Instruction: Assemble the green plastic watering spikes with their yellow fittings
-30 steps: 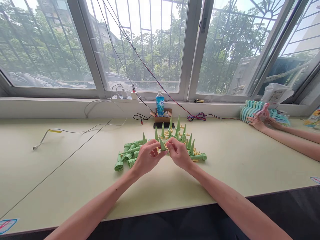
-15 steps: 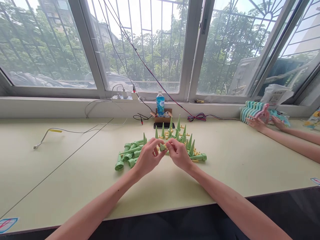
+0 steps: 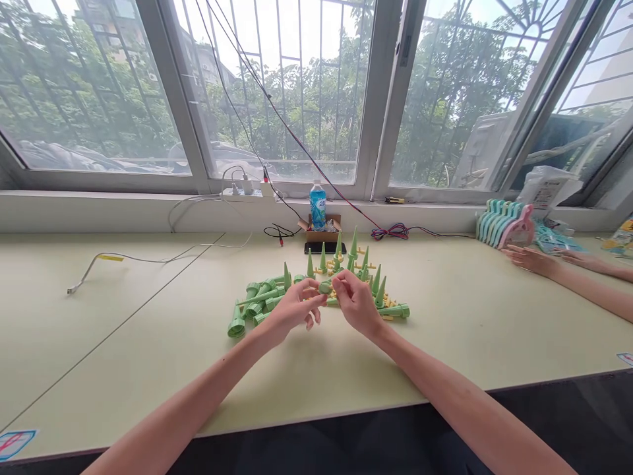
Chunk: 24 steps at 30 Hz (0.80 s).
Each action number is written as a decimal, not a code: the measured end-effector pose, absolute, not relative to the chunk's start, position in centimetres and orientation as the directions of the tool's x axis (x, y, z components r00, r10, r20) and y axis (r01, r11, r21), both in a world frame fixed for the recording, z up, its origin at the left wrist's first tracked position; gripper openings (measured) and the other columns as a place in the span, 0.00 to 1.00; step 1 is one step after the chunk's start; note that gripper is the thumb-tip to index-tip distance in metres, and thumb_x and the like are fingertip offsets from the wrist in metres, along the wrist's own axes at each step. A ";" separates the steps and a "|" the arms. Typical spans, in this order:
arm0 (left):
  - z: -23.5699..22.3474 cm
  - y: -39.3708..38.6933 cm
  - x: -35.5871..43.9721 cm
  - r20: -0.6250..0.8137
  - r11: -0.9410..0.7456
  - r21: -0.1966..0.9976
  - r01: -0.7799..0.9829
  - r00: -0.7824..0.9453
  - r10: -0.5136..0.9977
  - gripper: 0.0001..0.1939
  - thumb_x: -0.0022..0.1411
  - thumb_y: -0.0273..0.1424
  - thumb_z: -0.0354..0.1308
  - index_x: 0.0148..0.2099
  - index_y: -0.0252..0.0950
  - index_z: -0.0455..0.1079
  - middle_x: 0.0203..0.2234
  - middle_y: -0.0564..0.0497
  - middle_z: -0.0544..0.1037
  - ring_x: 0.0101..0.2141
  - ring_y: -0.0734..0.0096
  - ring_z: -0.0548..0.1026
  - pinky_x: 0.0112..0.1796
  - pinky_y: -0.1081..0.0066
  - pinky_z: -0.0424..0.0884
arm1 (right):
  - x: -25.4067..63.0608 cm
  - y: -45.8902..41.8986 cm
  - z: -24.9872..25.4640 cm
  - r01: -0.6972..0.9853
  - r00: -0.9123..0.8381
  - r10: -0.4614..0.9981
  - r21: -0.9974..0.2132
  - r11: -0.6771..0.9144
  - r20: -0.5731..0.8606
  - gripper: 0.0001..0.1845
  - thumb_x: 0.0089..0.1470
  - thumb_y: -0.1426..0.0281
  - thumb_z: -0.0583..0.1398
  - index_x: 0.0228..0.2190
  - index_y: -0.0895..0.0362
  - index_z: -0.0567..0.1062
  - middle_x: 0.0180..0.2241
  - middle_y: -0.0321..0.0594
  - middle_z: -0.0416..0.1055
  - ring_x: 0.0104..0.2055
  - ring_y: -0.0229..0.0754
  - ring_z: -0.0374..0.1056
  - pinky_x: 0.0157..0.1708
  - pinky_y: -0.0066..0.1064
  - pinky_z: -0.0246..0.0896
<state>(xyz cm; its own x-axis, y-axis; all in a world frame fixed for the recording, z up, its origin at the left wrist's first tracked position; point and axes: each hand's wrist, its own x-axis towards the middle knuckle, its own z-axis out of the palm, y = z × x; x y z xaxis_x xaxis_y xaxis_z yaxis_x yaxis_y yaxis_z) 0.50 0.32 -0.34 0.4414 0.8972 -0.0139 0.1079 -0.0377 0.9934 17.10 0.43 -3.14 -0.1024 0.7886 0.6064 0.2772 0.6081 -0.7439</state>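
Indoors, green spikes on a pale tabletop, perhaps buildings beyond windows.

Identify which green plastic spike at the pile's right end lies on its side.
The rightmost green spike, its wide collar facing right; the spikes beside it stand points-up.

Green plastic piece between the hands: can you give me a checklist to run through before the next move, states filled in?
1. Green plastic piece in the left hand's fingertips: ok.
2. Right hand close to it: ok, fingertips beside it.
3. Anything pinched in the right fingertips: cannot tell, too small and hidden.
4. Green spikes behind the hands upright: not ok for all; some lie down.
5. Co-worker's hand well apart: ok, near the hangers.
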 end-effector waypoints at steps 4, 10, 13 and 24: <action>-0.5 0.5 0.5 -0.055 0.040 0.998 0.041 0.473 0.880 0.19 0.56 0.43 0.61 0.41 0.34 0.64 0.31 0.49 0.72 0.21 0.77 0.71 0.17 0.77 0.62 | 17.1 0.4 -3.0 0.288 -0.100 0.789 -0.742 0.606 0.606 0.14 0.63 0.61 0.51 0.28 0.55 0.62 0.17 0.28 0.53 0.19 0.32 0.46 0.19 0.26 0.42; -0.6 0.6 0.4 -0.133 0.120 0.991 0.058 0.456 0.880 0.16 0.58 0.43 0.55 0.40 0.34 0.68 0.30 0.48 0.74 0.21 0.74 0.71 0.17 0.75 0.62 | 17.1 0.3 -2.9 0.302 -0.105 0.784 -0.731 0.612 0.612 0.13 0.63 0.62 0.50 0.28 0.55 0.63 0.17 0.28 0.53 0.19 0.32 0.46 0.20 0.25 0.42; -0.5 0.5 0.4 -0.187 0.150 0.982 0.117 0.451 0.873 0.19 0.58 0.46 0.53 0.36 0.33 0.70 0.29 0.47 0.74 0.21 0.73 0.71 0.17 0.74 0.62 | 17.2 0.2 -2.9 0.317 -0.113 0.769 -0.710 0.629 0.630 0.13 0.63 0.63 0.51 0.28 0.56 0.63 0.17 0.28 0.53 0.19 0.32 0.47 0.20 0.25 0.43; -0.7 0.8 0.1 -0.225 0.207 0.974 0.093 0.514 0.828 0.29 0.57 0.55 0.52 0.34 0.30 0.71 0.28 0.46 0.73 0.22 0.74 0.70 0.17 0.76 0.62 | 17.1 0.3 -3.0 0.312 -0.147 0.760 -0.700 0.643 0.633 0.13 0.62 0.63 0.51 0.27 0.56 0.64 0.17 0.28 0.53 0.19 0.31 0.47 0.21 0.25 0.44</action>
<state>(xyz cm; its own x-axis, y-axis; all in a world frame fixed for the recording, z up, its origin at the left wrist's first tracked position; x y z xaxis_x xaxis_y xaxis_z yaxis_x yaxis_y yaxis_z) 0.13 0.84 -0.72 0.5135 0.8280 -0.2251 0.0925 0.2073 0.9739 17.09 0.28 -3.05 -0.1472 0.7602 0.6327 0.3120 0.6427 -0.6997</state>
